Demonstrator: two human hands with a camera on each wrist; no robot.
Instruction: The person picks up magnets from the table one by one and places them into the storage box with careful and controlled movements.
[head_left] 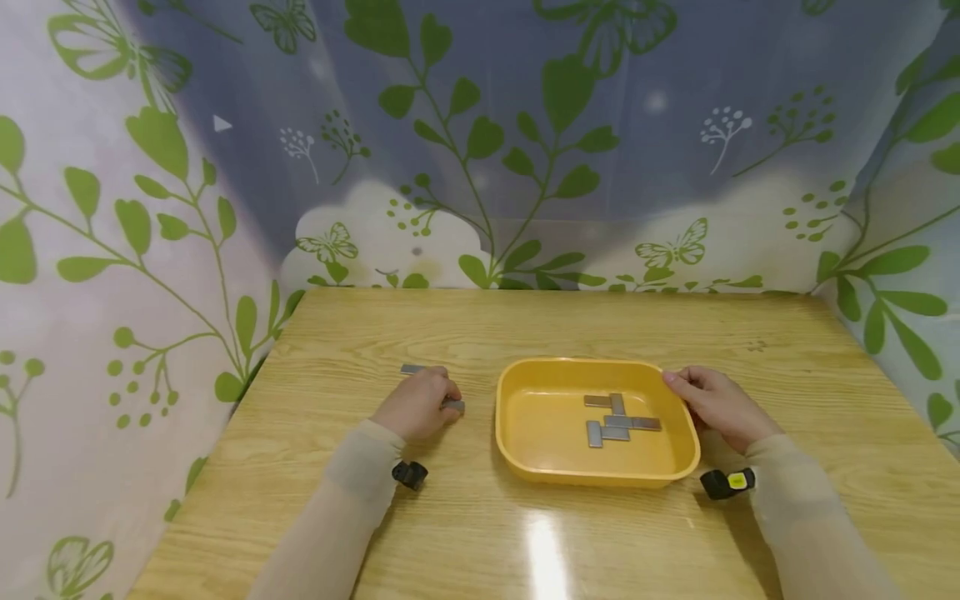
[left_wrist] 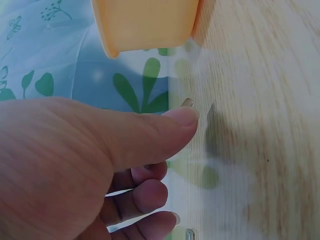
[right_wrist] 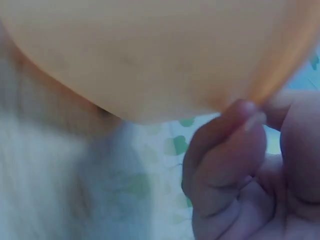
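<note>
My left hand [head_left: 422, 406] is low over the table, left of the yellow plastic tray, its thumb and fingertips pinching a small flat grey metal piece [head_left: 454, 405]. Another such grey piece [head_left: 411, 368] lies on the wood just beyond the knuckles, partly covered by the hand. In the left wrist view the thumb [left_wrist: 165, 132] meets the index finger, while the other fingers curl below. My right hand [head_left: 720, 406] grips the right rim of the yellow tray [head_left: 592, 477], thumb on top and fingers outside. Several grey metal pieces [head_left: 617, 422] lie in the tray's right half, some touching.
A wood-grain table [head_left: 450, 533] carries everything. Behind and at both sides hangs a curtain [head_left: 465, 192] with green leaves and butterflies, reaching the table's edges. Black bands [head_left: 411, 475] sit at both wrists. Light glares off the table's front.
</note>
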